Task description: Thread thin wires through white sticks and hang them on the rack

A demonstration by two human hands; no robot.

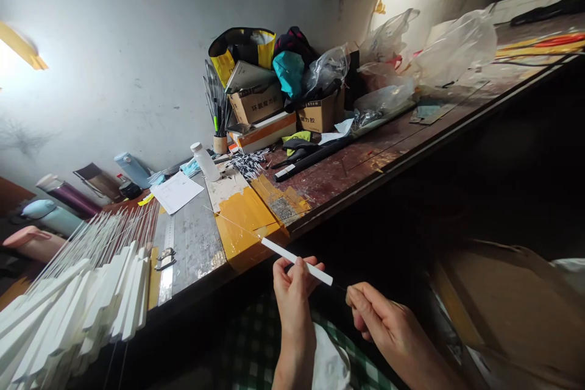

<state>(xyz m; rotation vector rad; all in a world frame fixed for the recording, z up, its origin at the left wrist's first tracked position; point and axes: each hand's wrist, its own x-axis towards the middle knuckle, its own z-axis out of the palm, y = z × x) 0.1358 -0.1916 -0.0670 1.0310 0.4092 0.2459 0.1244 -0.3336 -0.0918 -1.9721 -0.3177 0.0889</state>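
The long wooden table (pixel 388 152) runs along the wall and carries everything within reach of the seated person, its near edge patched with yellow tape (pixel 247 219), likely to give a smooth working spot right in front of the body. At the far side, against the wall, cardboard boxes (pixel 256 103) and plastic bags (pixel 452 49) are piled out of the way, with a cup of thin rods (pixel 218 116) standing upright so single rods can be drawn out. To the left a large fan of white sticks on thin wires (pixel 82 298) lies spread flat across the table edge, each one apart from its neighbour, probably so they stay untangled. Beside it a metal ruler (pixel 168 256) lies along a grey mat, close at hand for measuring, and a small white bottle (pixel 205 161) stands further back near a sheet of paper (pixel 176 192). Just off the table edge, over the lap, the left hand (pixel 295 292) is closed with fingertips pinching the middle of a white stick (pixel 297 261), held slanted with its upper end toward the yellow tape. The right hand (pixel 388 323) is closed too, its thumb and forefinger pinched at the stick's lower end, seemingly on a thin dark wire coming out of it, though that is too fine to be sure of. The two hands are near each other but not touching.
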